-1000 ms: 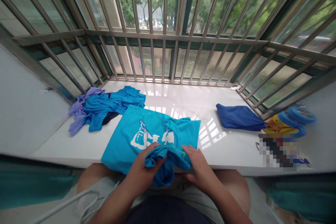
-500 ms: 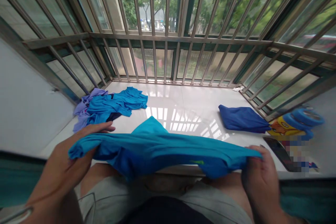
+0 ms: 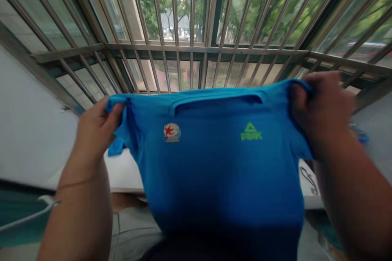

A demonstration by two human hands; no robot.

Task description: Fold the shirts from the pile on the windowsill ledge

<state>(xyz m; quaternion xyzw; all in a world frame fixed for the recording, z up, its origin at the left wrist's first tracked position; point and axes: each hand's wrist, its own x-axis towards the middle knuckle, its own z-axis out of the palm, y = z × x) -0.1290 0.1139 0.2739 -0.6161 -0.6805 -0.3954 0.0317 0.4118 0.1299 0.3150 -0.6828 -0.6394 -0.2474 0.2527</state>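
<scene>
A blue T-shirt (image 3: pixel 208 163) hangs spread out in the air between my hands, its neckline at the top. Its chest bears a green logo on the right and a round red-and-white badge on the left. My left hand (image 3: pixel 94 130) pinches one shoulder between thumb and fingers. At the opposite shoulder, my right hand (image 3: pixel 324 106) is closed on the cloth, slightly blurred. The shirt's lower part drops toward my lap, and it hides most of the white ledge (image 3: pixel 124 171) behind it.
Metal window bars (image 3: pixel 192 49) rise behind the shirt, with trees outside. A white wall (image 3: pixel 33 118) stands at the left. At the lower left, a white hook-like rod (image 3: pixel 30 220) juts in. Part of a blue item (image 3: pixel 361 135) shows past my right wrist.
Both hands have risen and lifted the T-shirt from a bunched, sideways stretch to hanging open. It now covers the clothes on the ledge that showed before.
</scene>
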